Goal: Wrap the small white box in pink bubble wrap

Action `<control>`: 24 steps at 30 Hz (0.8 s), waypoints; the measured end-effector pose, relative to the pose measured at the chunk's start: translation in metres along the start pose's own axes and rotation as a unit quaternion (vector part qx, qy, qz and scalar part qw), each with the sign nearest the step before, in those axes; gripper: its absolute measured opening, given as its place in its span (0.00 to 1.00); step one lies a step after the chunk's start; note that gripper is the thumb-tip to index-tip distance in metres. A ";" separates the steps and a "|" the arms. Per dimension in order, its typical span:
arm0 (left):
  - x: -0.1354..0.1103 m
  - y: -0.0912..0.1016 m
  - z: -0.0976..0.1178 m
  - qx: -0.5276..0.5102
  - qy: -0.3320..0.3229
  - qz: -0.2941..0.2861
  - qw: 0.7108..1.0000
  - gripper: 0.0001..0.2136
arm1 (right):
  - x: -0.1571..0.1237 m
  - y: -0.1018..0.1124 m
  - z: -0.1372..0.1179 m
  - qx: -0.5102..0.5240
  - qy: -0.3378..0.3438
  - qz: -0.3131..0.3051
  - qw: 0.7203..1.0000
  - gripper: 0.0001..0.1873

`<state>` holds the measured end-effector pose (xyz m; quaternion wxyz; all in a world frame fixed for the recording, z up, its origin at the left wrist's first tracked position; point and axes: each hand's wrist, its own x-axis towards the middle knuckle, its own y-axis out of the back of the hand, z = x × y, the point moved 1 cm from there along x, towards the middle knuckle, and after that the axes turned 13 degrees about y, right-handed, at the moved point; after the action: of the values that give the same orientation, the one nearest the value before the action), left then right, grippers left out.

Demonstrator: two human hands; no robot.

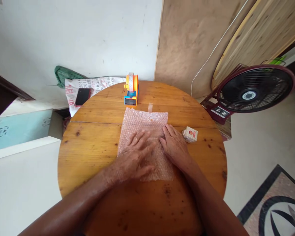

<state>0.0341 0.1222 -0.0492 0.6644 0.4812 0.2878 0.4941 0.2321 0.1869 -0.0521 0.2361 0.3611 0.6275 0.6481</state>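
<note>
A sheet of pinkish bubble wrap (pixel 147 119) lies flat on the round wooden table (pixel 93 144). My left hand (pixel 135 154) rests on its middle with the fingers spread, slightly blurred. On the sheet's right edge lies my right hand (pixel 173 142), fingers stretched out and palm down. Close to the right fingers stands a small white box (pixel 190 134) with red print. Beyond the wrap's far edge is an orange and blue tape dispenser (pixel 131 90) holding a roll of clear tape. A short strip of tape (pixel 150 107) shows just past the wrap.
A dark phone (pixel 83 96) lies on a printed white sack (pixel 98 84) behind the table's left side. To the right stands a dark red fan (pixel 249 95). A white cable (pixel 218 42) runs down the wooden panel.
</note>
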 end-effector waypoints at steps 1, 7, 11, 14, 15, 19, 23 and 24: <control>-0.001 0.001 0.002 -0.010 -0.028 -0.013 0.999 0.32 | 0.000 0.000 0.000 0.000 0.000 0.001 1.000 0.27; -0.004 0.000 0.001 -0.032 -0.081 -0.072 0.994 0.33 | -0.004 0.005 0.003 0.018 0.003 0.020 1.000 0.26; -0.004 0.002 0.001 -0.034 -0.078 -0.077 0.993 0.34 | -0.007 0.027 0.005 0.067 0.031 0.113 0.991 0.21; -0.005 0.003 0.002 -0.042 -0.077 -0.070 0.994 0.33 | -0.014 0.043 0.017 0.049 0.019 0.147 0.988 0.20; -0.005 0.003 0.002 -0.043 -0.077 -0.069 0.994 0.33 | -0.017 0.047 0.025 0.031 0.001 0.140 0.990 0.22; -0.004 0.003 0.000 -0.041 -0.077 -0.073 0.993 0.33 | -0.035 0.051 0.057 0.011 -0.070 0.070 0.995 0.35; -0.004 0.004 -0.001 -0.043 -0.085 -0.075 0.993 0.34 | -0.041 0.049 0.071 0.023 -0.137 0.000 0.990 0.32; -0.004 0.004 -0.001 -0.042 -0.085 -0.077 0.993 0.34 | -0.040 0.050 0.071 0.025 -0.153 -0.004 0.988 0.30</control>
<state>0.0305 0.1191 -0.0457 0.7420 0.4696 0.2451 0.4107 0.3189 0.1977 -0.0130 0.3233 0.4594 0.6014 0.5682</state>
